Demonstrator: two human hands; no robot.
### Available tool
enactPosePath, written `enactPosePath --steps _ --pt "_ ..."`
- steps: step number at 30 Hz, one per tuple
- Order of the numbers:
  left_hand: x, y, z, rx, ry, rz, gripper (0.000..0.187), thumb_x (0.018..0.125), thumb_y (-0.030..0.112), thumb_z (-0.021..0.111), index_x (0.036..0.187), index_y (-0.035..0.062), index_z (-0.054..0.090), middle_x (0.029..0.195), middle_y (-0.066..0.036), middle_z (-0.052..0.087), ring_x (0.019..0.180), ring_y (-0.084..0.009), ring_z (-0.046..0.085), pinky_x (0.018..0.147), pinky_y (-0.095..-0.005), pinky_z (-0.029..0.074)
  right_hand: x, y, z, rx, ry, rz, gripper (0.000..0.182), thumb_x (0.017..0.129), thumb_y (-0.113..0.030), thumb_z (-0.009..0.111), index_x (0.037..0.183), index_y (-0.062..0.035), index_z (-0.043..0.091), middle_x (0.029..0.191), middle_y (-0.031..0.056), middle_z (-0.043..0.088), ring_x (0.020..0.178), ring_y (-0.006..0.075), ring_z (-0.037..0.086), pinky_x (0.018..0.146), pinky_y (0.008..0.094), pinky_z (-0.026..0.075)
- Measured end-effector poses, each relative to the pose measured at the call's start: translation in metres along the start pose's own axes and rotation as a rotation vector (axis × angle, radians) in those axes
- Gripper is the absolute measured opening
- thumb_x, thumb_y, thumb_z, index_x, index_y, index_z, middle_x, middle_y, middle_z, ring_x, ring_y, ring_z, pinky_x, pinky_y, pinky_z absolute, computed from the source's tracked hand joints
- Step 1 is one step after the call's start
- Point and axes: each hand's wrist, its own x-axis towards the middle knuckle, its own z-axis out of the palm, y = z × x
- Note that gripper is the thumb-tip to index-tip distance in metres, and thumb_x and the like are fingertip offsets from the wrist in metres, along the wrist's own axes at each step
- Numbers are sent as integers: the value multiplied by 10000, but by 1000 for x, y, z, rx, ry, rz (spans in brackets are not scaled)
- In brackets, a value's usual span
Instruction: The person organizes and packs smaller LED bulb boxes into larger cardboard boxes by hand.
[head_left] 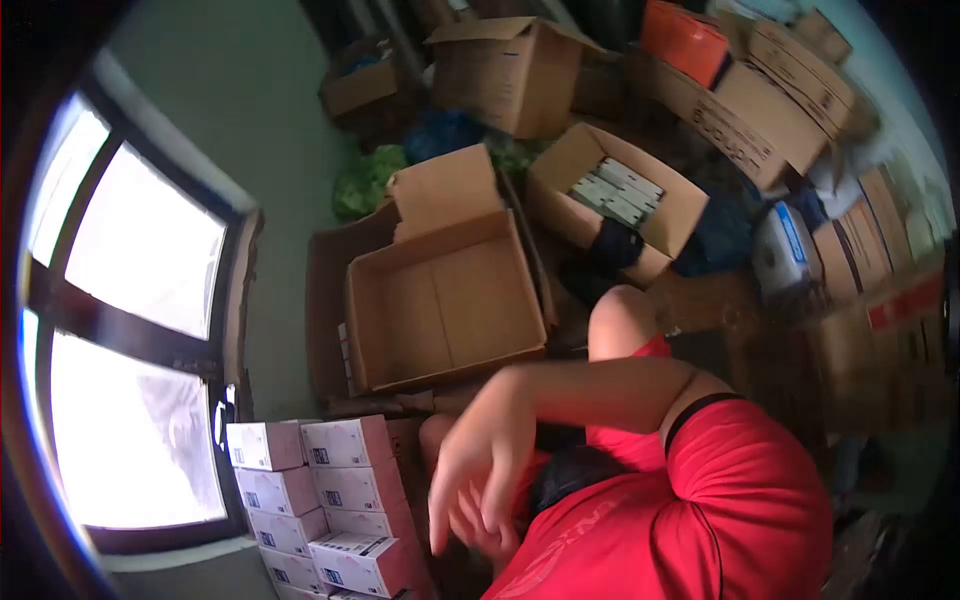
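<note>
Stack of white boxes and the hands of a seated worker, seen from above. The white boxes [362,568] stand in two adjoining columns, labels facing the viewer, between the window [145,240] and the hands. One box in the nearer column juts forward of those above it.

The right hand [482,445], reached across the body with the elbow bent, lies just beside the stack, on its right-hand side. Its fingers are extended, slack and slightly spread, pointing downward; the hand is released. A narrow gap appears between the fingertips and the boxes. The left hand [492,538] lies below the right, partly covered by it and near the red shirt [740,480]; whether it is clenched or grasping something cannot be told.

Beyond the stack and the hands, a wide carton [430,325] lies with its mouth toward the viewer, one flap raised at the far edge. To the right of it, a smaller carton [683,218] contains pale flat packs [620,190] set in rows. Behind the wide carton: a green bag [370,183]; farther back, a tall carton [500,78].
</note>
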Motion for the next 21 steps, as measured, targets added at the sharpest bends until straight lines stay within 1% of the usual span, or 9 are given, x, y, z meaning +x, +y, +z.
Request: enactPosePath --steps 3,5,6,8,9,13,17,19,21 --pt "10 6 3 15 29 26 123 1013 99 604 928 11 609 700 -29 622 617 -108 608 555 -272 447 -68 18 -80 65 439 60 404 993 -202 655 1328 16 600 1094 169 724 997 216 707 884 336 558" --pt "11 12 0 114 57 50 139 1016 116 606 924 13 625 714 -37 634 639 -117 623 546 -286 449 -107 47 -121 70 884 -78 361 952 -311 658 1078 27 672 989 164 724 964 260 717 824 374 582" --pt "12 15 0 212 69 64 129 1002 120 628 935 10 640 716 -57 646 648 -133 637 563 -300 469 -119 49 -135 -1 1097 98 342 937 -312 629 1004 22 667 1000 159 715 931 254 717 790 385 586" --pt "14 7 -1 326 139 133 107 969 107 658 932 7 663 741 -120 668 650 -208 664 602 -332 504 -137 69 -166 161 1370 69 261 985 -249 538 997 -28 677 1002 128 718 898 232 707 796 361 562" --pt "14 11 1 350 148 110 103 955 103 670 928 4 669 778 -148 674 678 -252 674 625 -346 516 -139 71 -178 174 1473 94 334 1008 -361 570 1001 -47 684 974 90 732 873 182 705 778 318 540" --pt "19 40 15 400 137 348 82 919 89 702 915 10 677 824 -164 674 725 -326 671 636 -372 521 -152 101 -205 459 1522 -177 354 1034 -422 571 822 -141 608 980 66 727 880 148 681 791 289 542" --pt "5 140 6 521 5 576 76 866 79 742 903 44 686 769 -114 639 684 -304 637 626 -394 504 -121 102 -176 555 1527 -30 310 1039 -406 567 839 -170 581 1024 65 722 872 155 675 781 307 541" --pt "-1 179 -21 735 178 836 71 833 59 744 815 74 677 750 -76 644 682 -266 635 626 -389 491 -115 103 -162 524 1508 54 280 1041 -397 564 873 -175 593 1026 60 722 865 148 673 777 311 539" --pt "-14 216 -55 972 511 874 93 878 86 710 811 60 653 777 -86 667 737 -267 662 727 -388 510 -112 101 -150 437 1489 118 257 1044 -390 556 908 -177 603 1016 49 724 855 138 671 776 317 537"
